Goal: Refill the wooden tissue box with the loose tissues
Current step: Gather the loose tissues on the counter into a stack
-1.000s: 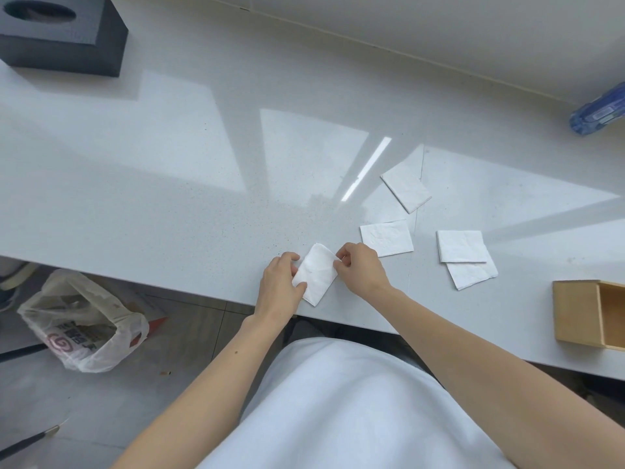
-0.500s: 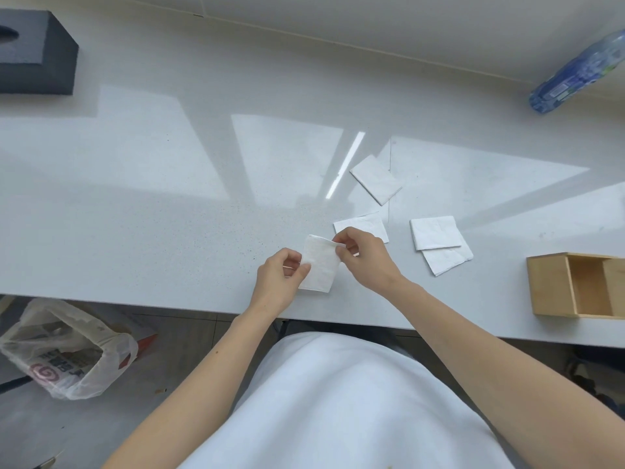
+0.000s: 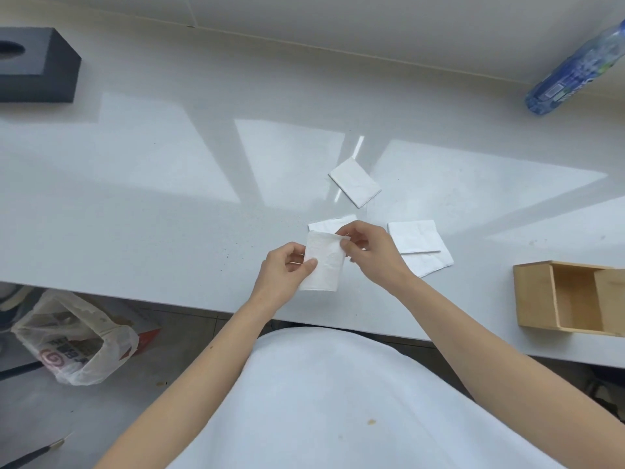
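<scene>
I hold a folded white tissue (image 3: 324, 265) just above the white counter (image 3: 169, 204) near its front edge. My left hand (image 3: 284, 275) pinches its left side and my right hand (image 3: 368, 252) pinches its top right corner. Another folded tissue (image 3: 329, 224) lies partly hidden behind my hands. Further back rests a third tissue (image 3: 355, 186), and two overlapping tissues (image 3: 419, 245) lie to the right. The wooden tissue box (image 3: 571, 297) sits at the right edge on its side, its open cavity empty.
A dark grey tissue box (image 3: 37, 64) stands at the back left. A blue plastic bottle (image 3: 575, 67) lies at the back right by the wall. Below the counter on the floor is a plastic bag (image 3: 71, 336).
Both hands have lifted the tissue off the counter and turned it more upright. The camera view has shifted, so the wooden box shows more fully.
</scene>
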